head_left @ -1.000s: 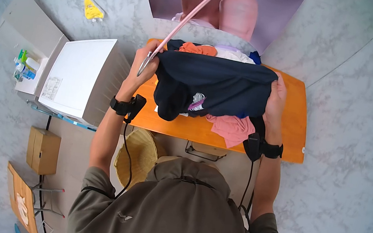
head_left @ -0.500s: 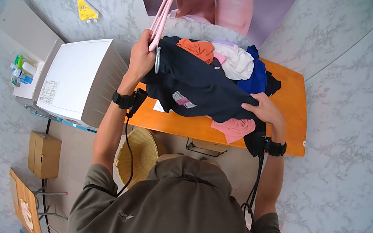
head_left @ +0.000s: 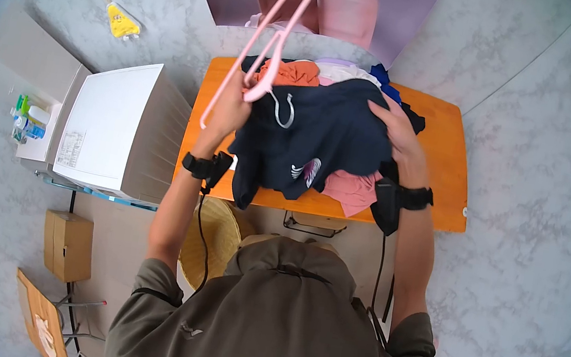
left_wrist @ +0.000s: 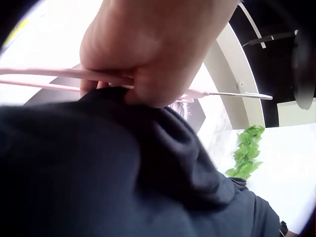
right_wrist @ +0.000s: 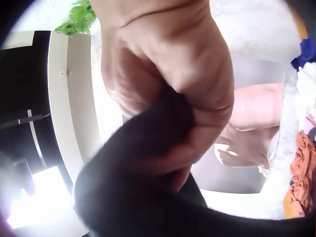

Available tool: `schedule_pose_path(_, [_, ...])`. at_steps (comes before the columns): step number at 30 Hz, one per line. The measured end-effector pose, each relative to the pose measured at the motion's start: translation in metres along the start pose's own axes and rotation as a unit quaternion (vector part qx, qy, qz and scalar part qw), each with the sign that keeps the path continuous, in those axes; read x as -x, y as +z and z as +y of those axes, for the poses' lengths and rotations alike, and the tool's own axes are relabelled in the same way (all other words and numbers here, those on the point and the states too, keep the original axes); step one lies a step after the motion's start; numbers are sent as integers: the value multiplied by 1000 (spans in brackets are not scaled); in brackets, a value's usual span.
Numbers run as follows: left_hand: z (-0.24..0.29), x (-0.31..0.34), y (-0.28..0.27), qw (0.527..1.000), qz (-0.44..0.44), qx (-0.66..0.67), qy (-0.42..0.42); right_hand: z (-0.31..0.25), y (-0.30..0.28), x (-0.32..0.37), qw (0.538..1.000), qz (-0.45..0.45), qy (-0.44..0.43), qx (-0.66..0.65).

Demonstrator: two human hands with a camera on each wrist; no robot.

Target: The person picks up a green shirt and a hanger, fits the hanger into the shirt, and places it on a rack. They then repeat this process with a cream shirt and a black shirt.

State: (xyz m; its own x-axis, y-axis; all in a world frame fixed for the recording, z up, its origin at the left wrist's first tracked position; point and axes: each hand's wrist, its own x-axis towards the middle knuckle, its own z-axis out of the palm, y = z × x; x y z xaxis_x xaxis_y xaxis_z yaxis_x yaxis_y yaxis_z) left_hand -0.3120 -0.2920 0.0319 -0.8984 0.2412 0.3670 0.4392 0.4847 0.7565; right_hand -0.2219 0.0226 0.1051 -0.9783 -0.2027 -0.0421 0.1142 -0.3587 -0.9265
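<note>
A dark navy garment [head_left: 329, 137] with a small striped print hangs between both hands over the orange-topped table [head_left: 439, 173]. My left hand [head_left: 235, 107] grips a pink hanger [head_left: 264, 89] together with a bunched edge of the garment, as the left wrist view also shows. The hanger's silver hook [head_left: 290, 113] points toward the cloth, and its pink frame rises toward the wall. On the other side, my right hand [head_left: 403, 134] holds the garment's right edge. Dark cloth [right_wrist: 143, 143] is tucked between its thumb and fingers in the right wrist view.
Behind the garment lie an orange cloth [head_left: 295, 73], a white cloth [head_left: 350, 74] and a blue one [head_left: 383, 78]. A pink cloth [head_left: 351, 191] lies near the front edge. A woven basket [head_left: 220, 239] stands below, and a white cabinet-like box [head_left: 111, 125] at left.
The hanger has swung so that its pink frame shows broadside. The garment's right side dropped, then came up again with the right hand, and its lower part now hangs more spread out.
</note>
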Motion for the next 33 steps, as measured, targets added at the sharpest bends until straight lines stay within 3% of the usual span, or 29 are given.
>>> schedule_pose_path(5, [40, 15, 41, 956, -109, 267, 57, 26, 28, -39, 998, -52, 34, 19])
schedule_pose_path(6, [42, 15, 44, 957, -106, 265, 56, 32, 32, -43, 996, -72, 36, 25])
schedule_pose_path(8, [44, 15, 46, 961, -173, 207, -53, 39, 35, -46, 997, -65, 43, 12])
schedule_pose_path(10, [40, 14, 54, 962, -153, 224, -43, 42, 38, -45, 997, -56, 48, 0])
schedule_pose_path(12, [39, 12, 60, 962, -44, 269, 32, 43, 38, -42, 995, -92, 39, -13])
schedule_pose_path(16, [46, 12, 50, 978, -35, 195, 61, 48, 28, -41, 990, -139, 9, 38])
schedule_pose_path(19, [54, 13, 46, 987, -79, 136, 27, 49, 25, -37, 991, -129, 11, 41])
schedule_pose_path(22, [70, 13, 47, 970, -111, 200, 78, 45, 24, -35, 991, -120, 20, 57])
schedule_pose_path(24, [61, 13, 56, 974, -99, 167, 113, 41, 25, -34, 987, -99, 55, 113])
schedule_pose_path(26, [59, 14, 59, 984, -66, 103, 128, 49, 29, -35, 979, -71, 26, 187])
schedule_pose_path(33, [69, 30, 54, 978, -70, 193, 44, 50, 43, -23, 967, -90, -49, 232])
